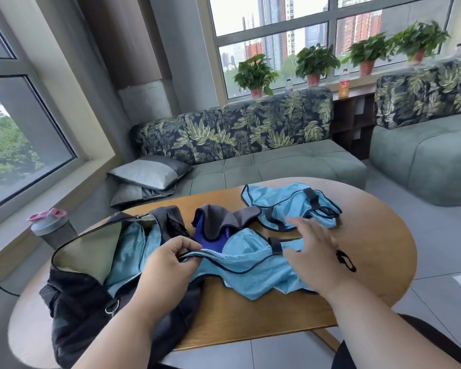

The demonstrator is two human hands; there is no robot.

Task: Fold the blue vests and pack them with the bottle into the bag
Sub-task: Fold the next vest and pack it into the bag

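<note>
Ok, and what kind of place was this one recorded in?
Probably a lounge or break area in a high-rise building: leaf-print sofas around a wooden table, potted plants on the sill, and towers outside the windows.

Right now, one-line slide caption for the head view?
Left hand pinches a blue vest's trimmed edge beside the open bag; right hand hovers open above it.

Right hand (313, 255) motion-blurred, fingers (297, 222) smeared; grip can't be told. It covers part of the near vest (240, 272). Bag (91, 296) cut off at the bottom edge, overhanging the counter's (378, 227) near-left edge. Bottle's (52, 229) base hidden behind the bag.
</note>
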